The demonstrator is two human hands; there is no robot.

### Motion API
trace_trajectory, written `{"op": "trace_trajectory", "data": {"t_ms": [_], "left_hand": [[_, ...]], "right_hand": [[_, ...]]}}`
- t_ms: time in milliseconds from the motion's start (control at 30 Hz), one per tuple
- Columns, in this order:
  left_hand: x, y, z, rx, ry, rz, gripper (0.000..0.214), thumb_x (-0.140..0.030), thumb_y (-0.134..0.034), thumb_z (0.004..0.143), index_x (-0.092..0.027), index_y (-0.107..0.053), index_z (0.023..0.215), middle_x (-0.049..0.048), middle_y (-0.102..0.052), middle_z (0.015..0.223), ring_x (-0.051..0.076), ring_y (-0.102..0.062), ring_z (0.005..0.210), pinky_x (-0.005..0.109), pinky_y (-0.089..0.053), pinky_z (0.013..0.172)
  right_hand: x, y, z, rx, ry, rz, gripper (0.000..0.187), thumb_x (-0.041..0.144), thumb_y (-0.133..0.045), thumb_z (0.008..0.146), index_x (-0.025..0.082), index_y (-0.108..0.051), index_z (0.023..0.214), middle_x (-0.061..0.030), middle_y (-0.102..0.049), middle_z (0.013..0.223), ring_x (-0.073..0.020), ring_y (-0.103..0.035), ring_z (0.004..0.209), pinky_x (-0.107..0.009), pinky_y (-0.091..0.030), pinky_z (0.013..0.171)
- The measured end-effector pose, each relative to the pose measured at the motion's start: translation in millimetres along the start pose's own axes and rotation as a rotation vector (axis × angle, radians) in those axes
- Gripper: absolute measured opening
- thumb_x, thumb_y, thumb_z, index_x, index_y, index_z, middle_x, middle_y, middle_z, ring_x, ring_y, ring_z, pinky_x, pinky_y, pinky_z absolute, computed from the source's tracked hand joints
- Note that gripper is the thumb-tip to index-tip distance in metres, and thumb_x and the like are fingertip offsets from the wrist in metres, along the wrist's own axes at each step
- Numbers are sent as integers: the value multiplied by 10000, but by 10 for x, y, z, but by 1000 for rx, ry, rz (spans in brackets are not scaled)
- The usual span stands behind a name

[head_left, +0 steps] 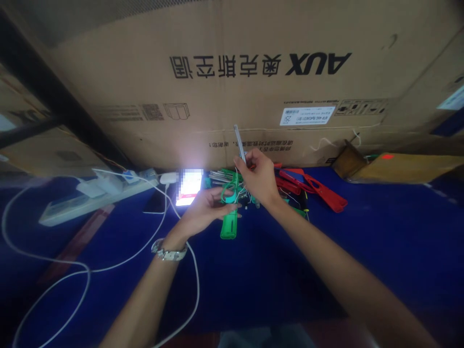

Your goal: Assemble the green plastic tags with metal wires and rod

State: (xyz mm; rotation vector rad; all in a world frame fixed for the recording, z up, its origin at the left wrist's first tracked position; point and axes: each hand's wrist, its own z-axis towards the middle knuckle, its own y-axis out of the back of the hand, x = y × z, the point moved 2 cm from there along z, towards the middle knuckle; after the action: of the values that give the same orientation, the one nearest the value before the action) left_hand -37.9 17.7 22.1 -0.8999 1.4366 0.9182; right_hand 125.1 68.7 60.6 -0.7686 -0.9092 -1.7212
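Observation:
My left hand (205,208), with a metal watch on its wrist, is closed on a green plastic tag-like piece (229,223) with thin wire on it. My right hand (260,179) pinches a thin silver metal strip (239,142) that points upward, just above the green piece. Behind both hands lies a heap of red pieces (319,188) and green pieces (232,174) with metal pins on the blue table cover (380,241).
A lit phone (189,186) lies left of the hands, with white cables (83,270) running to a power strip (87,200) at the left. A big AUX cardboard box (253,82) walls off the back. A small brown box (384,164) sits at the right.

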Motion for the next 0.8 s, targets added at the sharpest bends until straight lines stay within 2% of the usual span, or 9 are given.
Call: {"op": "trace_trajectory", "data": {"t_ms": [100,200,300,467,667,800], "left_hand": [[39,-9,18,-1,20,-30,371,-363,-809,771,-174,-637,1040,75,-774,959,241,-783,814,333,-644,712],[35,-6,26,-7,12,37,347,-382,-777,801,-180,-652,1053,80,-779,995,231,-782,827,273,-625,643],[16,-9,22,-15,-9,86,307,-384,-752,823,-184,-655,1034,71,-780,996,215,-782,813,219,-588,573],[34,-48,29,-34,6,9,274,-345,-758,795,-178,-623,964,63,-777,929,224,-778,764,299,-630,636],[48,-50,51,-61,0,16,234,-307,-747,782,-175,-628,935,81,-777,961,221,-775,781,262,-603,576],[32,-42,47,-55,-19,8,215,-313,-746,787,-182,-636,918,70,-772,927,222,-772,785,277,-613,600]], "right_hand": [[37,-33,33,55,-97,86,346,425,-645,875,243,-426,679,35,-487,612,-112,-472,520,-262,-355,490],[33,-57,80,131,-209,179,408,529,-694,825,243,-446,674,41,-497,583,-107,-492,416,-252,-340,380],[-2,-59,117,149,-274,224,452,576,-749,756,240,-463,655,48,-498,550,-117,-508,384,-259,-387,345],[-50,-79,147,146,-285,194,436,541,-773,737,233,-493,608,53,-478,497,-104,-444,381,-254,-376,334],[-80,-109,237,78,-188,99,428,482,-774,750,205,-528,536,38,-500,506,-92,-436,481,-245,-342,459],[-58,-125,235,99,-272,271,507,575,-813,674,227,-468,542,63,-464,448,-83,-388,405,-246,-309,405]]}}
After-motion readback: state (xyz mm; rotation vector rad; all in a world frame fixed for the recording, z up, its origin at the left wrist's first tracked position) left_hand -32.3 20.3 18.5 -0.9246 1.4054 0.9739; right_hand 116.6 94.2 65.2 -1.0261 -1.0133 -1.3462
